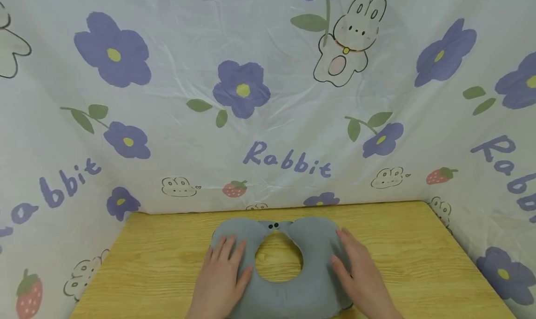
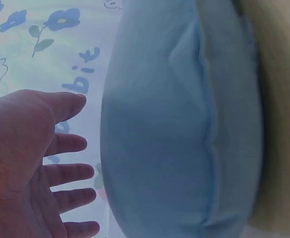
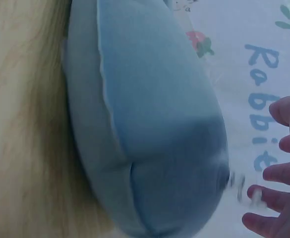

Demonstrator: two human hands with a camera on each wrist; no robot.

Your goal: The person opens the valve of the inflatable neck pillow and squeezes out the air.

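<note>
Head view: a grey pillow (image 1: pixel 278 263) lies at the table's (image 1: pixel 398 244) 6 o'clock edge, its opening at 12. The left hand (image 1: pixel 222 272) and right hand (image 1: pixel 360 277), fingers straight and spread, lie flat on its arms, seemingly steadying it.

Left wrist: fingers (image 2: pixel 73 171) apart, just beside the pillow (image 2: pixel 174 129).

Right wrist: fingertips (image 3: pixel 268 196) apart; contact unclear.

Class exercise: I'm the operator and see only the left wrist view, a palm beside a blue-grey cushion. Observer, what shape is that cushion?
Observer: In the head view the neck pillow is U-shaped, lying flat on the wooden table.
Operator: Where is the other hand?
Observer: The right hand rests with straight fingers on the pillow's right arm, and the left hand rests likewise on the left arm.
Operator: Any markings?
Observer: Two small black eyes sit where the far ends meet.
</note>
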